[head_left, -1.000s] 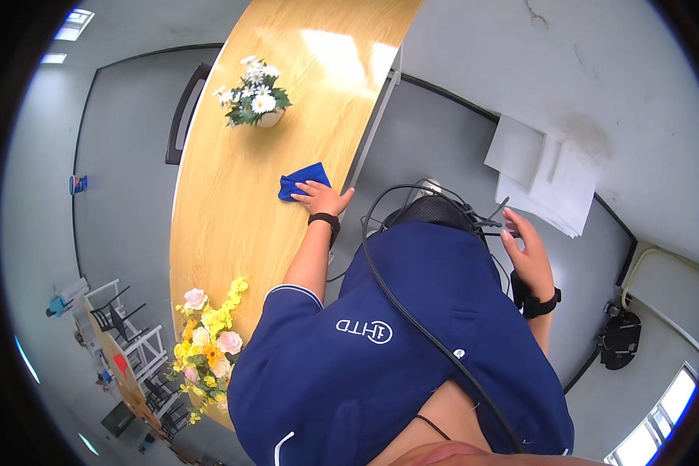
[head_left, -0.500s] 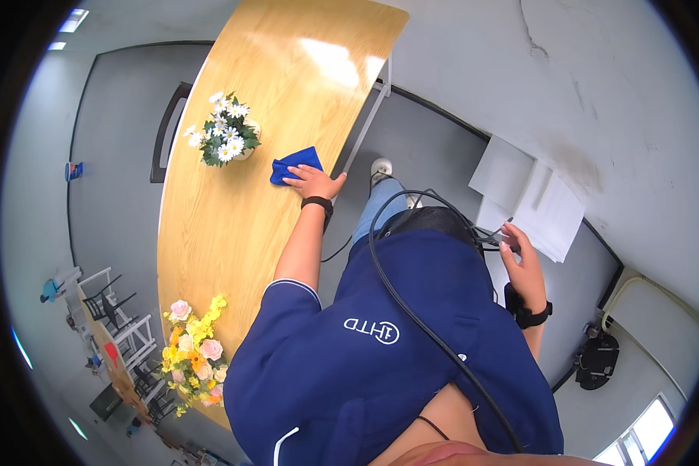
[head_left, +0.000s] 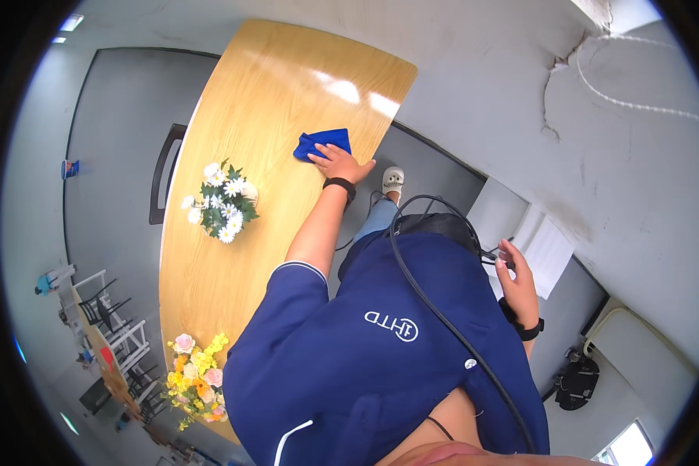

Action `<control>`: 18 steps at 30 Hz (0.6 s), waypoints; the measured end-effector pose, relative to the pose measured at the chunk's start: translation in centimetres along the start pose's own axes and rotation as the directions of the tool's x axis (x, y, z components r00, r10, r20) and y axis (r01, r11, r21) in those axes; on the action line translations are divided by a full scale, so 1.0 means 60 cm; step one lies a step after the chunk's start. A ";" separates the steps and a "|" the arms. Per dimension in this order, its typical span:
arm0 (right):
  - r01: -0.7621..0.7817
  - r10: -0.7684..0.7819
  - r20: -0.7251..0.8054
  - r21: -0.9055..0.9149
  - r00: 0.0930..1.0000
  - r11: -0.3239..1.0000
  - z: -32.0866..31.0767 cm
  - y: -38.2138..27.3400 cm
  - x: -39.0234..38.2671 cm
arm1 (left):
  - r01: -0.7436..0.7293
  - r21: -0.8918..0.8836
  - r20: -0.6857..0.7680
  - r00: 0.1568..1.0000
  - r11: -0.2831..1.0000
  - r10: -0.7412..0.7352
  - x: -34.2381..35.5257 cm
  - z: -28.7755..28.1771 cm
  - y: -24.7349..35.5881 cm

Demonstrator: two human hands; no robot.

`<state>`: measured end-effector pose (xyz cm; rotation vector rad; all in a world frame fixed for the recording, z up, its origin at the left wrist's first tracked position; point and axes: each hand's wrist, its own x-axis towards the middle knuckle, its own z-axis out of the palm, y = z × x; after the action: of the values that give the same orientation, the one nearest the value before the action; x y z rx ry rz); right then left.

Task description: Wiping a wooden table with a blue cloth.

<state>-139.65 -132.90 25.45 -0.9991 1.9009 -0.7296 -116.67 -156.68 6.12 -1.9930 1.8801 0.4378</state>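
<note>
Flatly, left hand (head_left: 342, 163) open-palmed on blue cloth (head_left: 323, 144); right hand (head_left: 515, 273) loosely open, empty.

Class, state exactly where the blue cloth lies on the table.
In the head view, the blue cloth lies under the left hand near the wooden table end, beyond the white flowers.

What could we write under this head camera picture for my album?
Left hand presses a blue cloth on a wooden table near white flowers.
</note>
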 end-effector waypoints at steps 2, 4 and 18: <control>-0.061 0.060 -0.031 -0.026 0.998 0.998 -0.003 -0.029 0.028 | -0.001 -0.012 0.005 1.000 1.000 0.001 0.029 -0.029 0.030; -0.101 0.098 -0.084 -0.035 0.992 0.994 -0.006 -0.039 0.049 | -0.018 0.001 0.009 1.000 1.000 0.018 0.065 -0.044 0.055; -0.180 0.186 -0.134 0.058 0.973 0.982 -0.013 -0.089 0.134 | -0.188 0.012 0.019 0.982 0.982 0.187 0.201 -0.127 0.177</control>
<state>-141.01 -142.41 26.66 -0.7491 2.0562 -0.7462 -126.70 -171.36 6.78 -1.8042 2.0632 0.4899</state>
